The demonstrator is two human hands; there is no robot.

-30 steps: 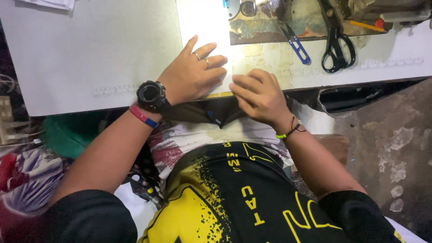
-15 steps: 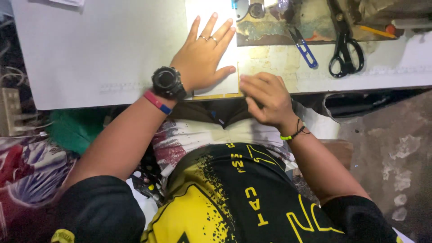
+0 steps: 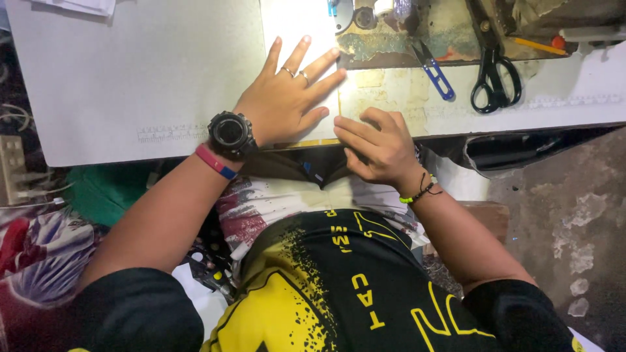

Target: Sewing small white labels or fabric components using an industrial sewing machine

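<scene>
My left hand (image 3: 287, 98) lies flat with fingers spread on a white piece of fabric (image 3: 297, 26) on the white sewing table (image 3: 143, 72). A black watch and a red band sit on that wrist. My right hand (image 3: 378, 146) rests at the table's front edge with fingers curled, pressing the fabric's near edge beside the left hand. Whether it pinches the cloth is hard to tell. Dark and patterned fabric (image 3: 306, 173) hangs from the table edge into my lap.
Black scissors (image 3: 492, 72) and a small blue-handled thread snip (image 3: 435, 73) lie at the back right on a worn plate (image 3: 450, 32). An orange pencil (image 3: 538, 44) lies beyond them. Green and patterned cloth (image 3: 78, 195) is piled at the left below the table.
My left hand has slid forward over the white fabric and spread its fingers. The right hand stays at the table's edge. The view has shifted slightly.
</scene>
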